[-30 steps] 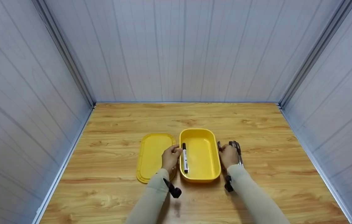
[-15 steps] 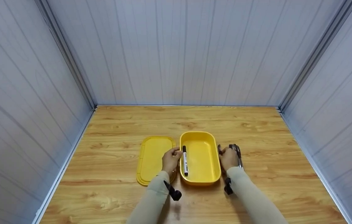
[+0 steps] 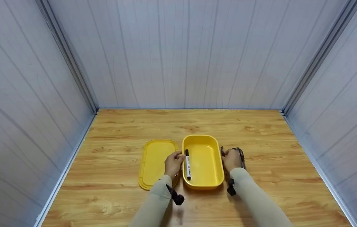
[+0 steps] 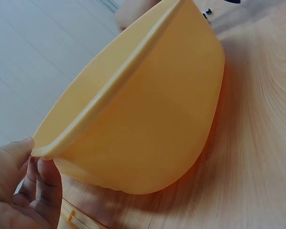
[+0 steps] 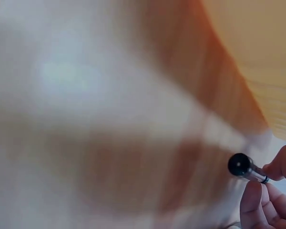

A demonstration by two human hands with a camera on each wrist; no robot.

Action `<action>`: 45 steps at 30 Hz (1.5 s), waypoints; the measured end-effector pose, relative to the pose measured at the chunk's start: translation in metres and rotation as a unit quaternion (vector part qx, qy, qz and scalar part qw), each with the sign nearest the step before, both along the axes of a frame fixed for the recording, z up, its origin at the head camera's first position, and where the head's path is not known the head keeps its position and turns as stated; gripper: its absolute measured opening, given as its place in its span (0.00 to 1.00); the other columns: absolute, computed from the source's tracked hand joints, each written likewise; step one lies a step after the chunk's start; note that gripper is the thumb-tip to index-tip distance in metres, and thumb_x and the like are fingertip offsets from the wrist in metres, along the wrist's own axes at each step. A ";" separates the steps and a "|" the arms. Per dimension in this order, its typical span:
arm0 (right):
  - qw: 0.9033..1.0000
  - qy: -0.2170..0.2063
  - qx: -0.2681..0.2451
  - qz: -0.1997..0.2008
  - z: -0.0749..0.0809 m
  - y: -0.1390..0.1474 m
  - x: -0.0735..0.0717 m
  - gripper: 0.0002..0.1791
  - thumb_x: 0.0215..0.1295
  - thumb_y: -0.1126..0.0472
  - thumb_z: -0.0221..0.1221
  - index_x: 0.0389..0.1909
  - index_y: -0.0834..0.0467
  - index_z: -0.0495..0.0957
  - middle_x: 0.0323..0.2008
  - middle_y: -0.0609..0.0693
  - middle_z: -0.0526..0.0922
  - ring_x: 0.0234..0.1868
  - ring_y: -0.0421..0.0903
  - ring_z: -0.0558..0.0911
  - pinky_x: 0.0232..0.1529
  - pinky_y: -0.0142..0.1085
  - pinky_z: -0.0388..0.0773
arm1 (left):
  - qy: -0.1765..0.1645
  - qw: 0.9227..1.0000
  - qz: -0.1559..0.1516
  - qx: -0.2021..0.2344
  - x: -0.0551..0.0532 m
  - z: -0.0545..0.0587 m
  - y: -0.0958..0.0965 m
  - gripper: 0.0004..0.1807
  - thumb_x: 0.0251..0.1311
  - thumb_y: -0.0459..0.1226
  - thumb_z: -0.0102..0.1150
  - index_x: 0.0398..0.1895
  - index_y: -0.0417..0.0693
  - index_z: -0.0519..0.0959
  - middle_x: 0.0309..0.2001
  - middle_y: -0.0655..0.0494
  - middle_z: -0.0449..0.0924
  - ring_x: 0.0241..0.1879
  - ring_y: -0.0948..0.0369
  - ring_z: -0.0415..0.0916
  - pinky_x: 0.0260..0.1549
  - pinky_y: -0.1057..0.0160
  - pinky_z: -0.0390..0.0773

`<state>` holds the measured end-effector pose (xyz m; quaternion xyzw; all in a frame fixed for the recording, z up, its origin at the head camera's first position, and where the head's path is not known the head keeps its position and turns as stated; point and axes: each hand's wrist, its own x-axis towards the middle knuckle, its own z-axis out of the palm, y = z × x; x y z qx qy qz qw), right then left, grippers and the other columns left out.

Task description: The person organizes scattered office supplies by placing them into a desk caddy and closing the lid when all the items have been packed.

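A yellow plastic box [image 3: 202, 164] stands open on the wooden table, with a white marker [image 3: 188, 165] with black ends lying along its left inner side. My left hand [image 3: 173, 162] pinches the box's left rim; in the left wrist view the thumb lies over the rim and the fingers under it. At the box's right side, my right hand [image 3: 232, 159] pinches a slim pen [image 5: 250, 168] with a round black end and a clear barrel between thumb and fingers. Several dark pens [image 3: 240, 154] lie just right of that hand, partly hidden by it.
A flat yellow lid [image 3: 157, 157] lies left of the box, partly under the left hand and forearm. Pale panel walls [image 3: 184, 56] enclose the wooden table [image 3: 115, 138] at the back and both sides.
The head view has tilted slightly upward, so the table and box appear a little lower. Both hands keep nearly the same places beside the box.
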<state>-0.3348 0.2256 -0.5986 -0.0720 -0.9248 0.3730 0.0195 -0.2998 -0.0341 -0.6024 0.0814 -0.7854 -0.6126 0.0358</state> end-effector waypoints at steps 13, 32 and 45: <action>0.998 -0.035 -0.054 -0.027 0.034 0.000 -0.014 0.13 0.62 0.64 0.64 0.46 0.65 0.82 0.41 0.60 0.85 0.40 0.52 0.84 0.40 0.43 0.83 | -0.008 1.000 0.001 0.015 0.001 0.000 0.000 0.16 0.64 0.36 0.61 0.54 0.38 0.81 0.34 0.51 0.80 0.31 0.63 0.73 0.29 0.69 0.74; 0.997 0.009 -0.068 -0.042 0.078 0.000 -0.023 0.11 0.62 0.64 0.66 0.43 0.64 0.82 0.44 0.62 0.84 0.35 0.52 0.84 0.40 0.44 0.83 | 0.003 1.000 -0.005 0.003 0.004 0.003 0.002 0.16 0.64 0.35 0.61 0.53 0.38 0.82 0.35 0.50 0.81 0.32 0.62 0.73 0.32 0.67 0.74; 0.996 0.021 -0.086 -0.027 0.081 -0.014 -0.025 0.13 0.60 0.65 0.66 0.45 0.65 0.82 0.44 0.61 0.84 0.44 0.54 0.84 0.46 0.46 0.82 | 0.001 1.000 0.003 0.004 0.001 0.000 0.001 0.14 0.64 0.35 0.61 0.51 0.40 0.83 0.33 0.53 0.80 0.31 0.63 0.72 0.30 0.67 0.74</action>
